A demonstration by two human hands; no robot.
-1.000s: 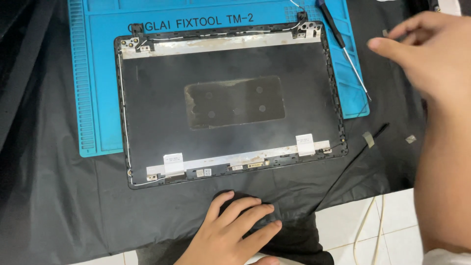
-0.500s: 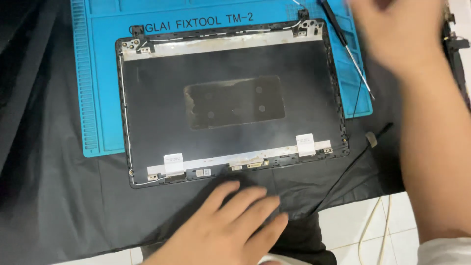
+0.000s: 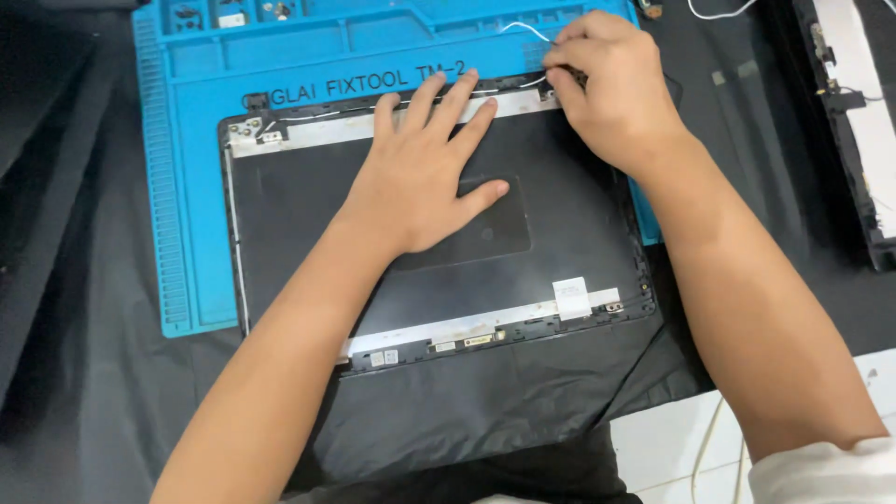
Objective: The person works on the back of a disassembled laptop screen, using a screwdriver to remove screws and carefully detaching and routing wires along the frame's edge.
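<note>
A: left hand (image 3: 425, 177) flat, fingers spread, pressing the laptop lid shell (image 3: 308, 233) at frame centre; gripping nothing.

B: right hand (image 3: 611, 93) upper right?

A: pinched on the thin white wire (image 3: 523, 30) at the shell's top right corner; shell lies on the blue mat (image 3: 187, 187).

B: handling?

A: shell looks light, thin, likely flexes; hold by edges; wire probably fragile, take it near the corner.

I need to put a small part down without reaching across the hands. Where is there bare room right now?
Bare black cloth lies left of the blue mat, and more below the laptop lid. The lid's lower half is also bare. The top right corner is crowded: the right hand pinches a white wire there, and the left hand presses the lid.
</note>
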